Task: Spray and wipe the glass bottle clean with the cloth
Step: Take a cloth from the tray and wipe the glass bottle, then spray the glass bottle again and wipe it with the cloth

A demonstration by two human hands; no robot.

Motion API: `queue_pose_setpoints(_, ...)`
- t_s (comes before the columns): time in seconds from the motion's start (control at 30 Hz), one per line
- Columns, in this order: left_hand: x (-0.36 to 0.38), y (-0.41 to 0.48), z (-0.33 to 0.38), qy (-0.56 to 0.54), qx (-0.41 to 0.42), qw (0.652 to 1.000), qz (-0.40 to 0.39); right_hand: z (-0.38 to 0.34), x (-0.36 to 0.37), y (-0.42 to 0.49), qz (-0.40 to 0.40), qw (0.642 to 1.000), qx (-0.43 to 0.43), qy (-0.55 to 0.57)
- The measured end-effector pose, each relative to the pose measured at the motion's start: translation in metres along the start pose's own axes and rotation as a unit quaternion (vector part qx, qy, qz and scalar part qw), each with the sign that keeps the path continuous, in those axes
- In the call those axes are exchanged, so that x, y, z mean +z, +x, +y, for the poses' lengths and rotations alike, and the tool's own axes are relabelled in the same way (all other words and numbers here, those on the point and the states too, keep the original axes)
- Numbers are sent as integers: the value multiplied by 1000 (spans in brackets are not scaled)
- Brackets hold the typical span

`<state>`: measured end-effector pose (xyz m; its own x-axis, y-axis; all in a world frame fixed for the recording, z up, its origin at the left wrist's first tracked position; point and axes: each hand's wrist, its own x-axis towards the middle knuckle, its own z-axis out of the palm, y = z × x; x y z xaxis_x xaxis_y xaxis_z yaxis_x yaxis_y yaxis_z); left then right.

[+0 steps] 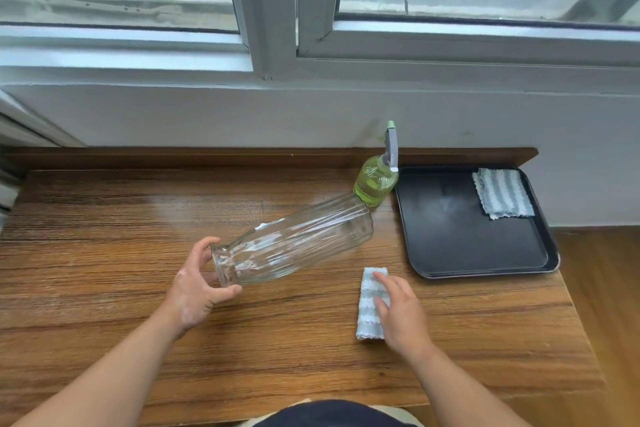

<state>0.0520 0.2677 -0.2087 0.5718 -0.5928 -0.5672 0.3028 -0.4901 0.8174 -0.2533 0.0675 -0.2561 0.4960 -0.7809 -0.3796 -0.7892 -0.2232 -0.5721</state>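
Wooden table (104, 218), glass bottle (294, 239) in left hand (195, 288)

The wooden table (138, 288) has a brown grained top and a raised ledge along the wall side.

Items directly on the top:
- A black tray (450, 246) lies flat at the right end, near the right edge.
- A green spray bottle (375, 185) stands upright near the back, just beside the tray's rear left corner.
- A folded striped cloth (369, 319) lies flat near the tray's front left corner, apart from it. The right hand (401, 312) rests on it.

Whether the tilted glass bottle (294, 239), gripped at its mouth by the left hand (194, 291), touches the top cannot be determined.
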Motion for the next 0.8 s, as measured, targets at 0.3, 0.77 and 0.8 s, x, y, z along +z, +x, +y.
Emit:
queue_pose_setpoints(0.3,7,3,4,-124,-52,991,15,-54,-85,54,164,975,-10,151)
queue_pose_setpoints(0.77,23,2,29,-233,-83,966,70,-102,-90,183,114,975,-49,184)
queue_pose_setpoints(0.8,23,2,28,-222,-78,969,70,-102,-91,186,115,975,-54,180)
